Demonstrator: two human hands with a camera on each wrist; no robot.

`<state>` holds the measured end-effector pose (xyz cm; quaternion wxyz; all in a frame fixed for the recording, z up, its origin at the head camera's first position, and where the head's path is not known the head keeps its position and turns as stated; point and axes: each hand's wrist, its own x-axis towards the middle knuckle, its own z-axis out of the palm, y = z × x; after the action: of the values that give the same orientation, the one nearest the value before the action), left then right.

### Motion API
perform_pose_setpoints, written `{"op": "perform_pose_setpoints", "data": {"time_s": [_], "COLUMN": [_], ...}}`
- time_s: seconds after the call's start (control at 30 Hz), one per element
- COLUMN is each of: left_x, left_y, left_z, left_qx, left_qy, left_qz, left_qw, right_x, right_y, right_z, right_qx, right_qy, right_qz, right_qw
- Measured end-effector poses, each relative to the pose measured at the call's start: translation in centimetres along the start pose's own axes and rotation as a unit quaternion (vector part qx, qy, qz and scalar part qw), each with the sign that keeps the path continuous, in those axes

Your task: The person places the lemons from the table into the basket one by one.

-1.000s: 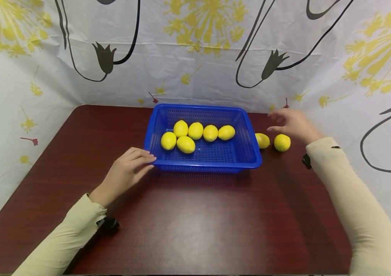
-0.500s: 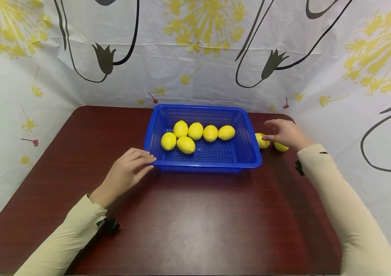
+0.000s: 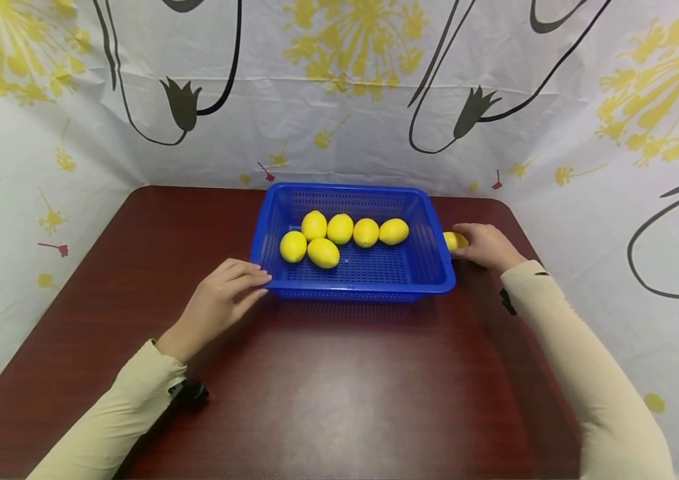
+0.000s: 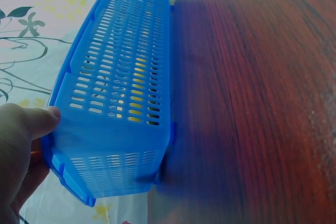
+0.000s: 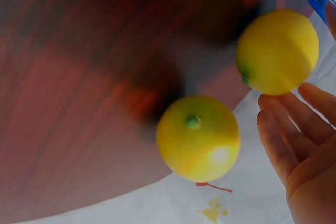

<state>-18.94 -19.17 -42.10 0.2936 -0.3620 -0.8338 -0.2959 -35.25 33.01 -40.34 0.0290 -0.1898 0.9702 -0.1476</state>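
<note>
A blue plastic basket (image 3: 363,287) with slotted walls sits on the table, several yellow lemons (image 3: 323,253) inside it. At its near left corner, my left hand (image 3: 219,293) pinches the rim; the left wrist view has the thumb (image 4: 44,121) on the outer face. Just past the basket's right wall, my right hand (image 3: 486,245) is beside a lemon (image 3: 452,241). In the right wrist view its extended fingertips are right at this lemon (image 5: 277,51), with the thumb at the frame's edge. Another lemon (image 5: 198,139) lies nearby, hidden behind the hand in the head view.
The dark red-brown wooden table (image 3: 339,387) has a rounded far right corner. White cloth (image 3: 339,140) with yellow and dark flower prints hangs along the back and both sides, close behind the basket.
My right hand has come down and left to the lemon beside the basket, covering the farther-right lemon in the head view. My left hand stays on the rim.
</note>
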Motion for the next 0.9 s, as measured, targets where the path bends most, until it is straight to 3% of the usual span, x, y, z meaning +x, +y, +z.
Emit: {"op": "perform_pose_setpoints", "data": {"time_s": [0.37,0.9], "left_x": [-0.1,0.0], "left_y": [0.0,0.2], "left_z": [0.0,-0.2], "left_qx": [-0.002,0.001], "left_qy": [-0.001,-0.013], "left_qz": [-0.005,-0.013], "left_qw": [1.0,0.9998], "right_x": [0.4,0.1], "right_y": [0.3,-0.4], "right_z": [1.7,2.5], "right_qx": [-0.014,-0.001], "right_qy": [0.016,0.012], "right_qz": [-0.006,0.025], "right_qw": [0.9998,0.9996]}}
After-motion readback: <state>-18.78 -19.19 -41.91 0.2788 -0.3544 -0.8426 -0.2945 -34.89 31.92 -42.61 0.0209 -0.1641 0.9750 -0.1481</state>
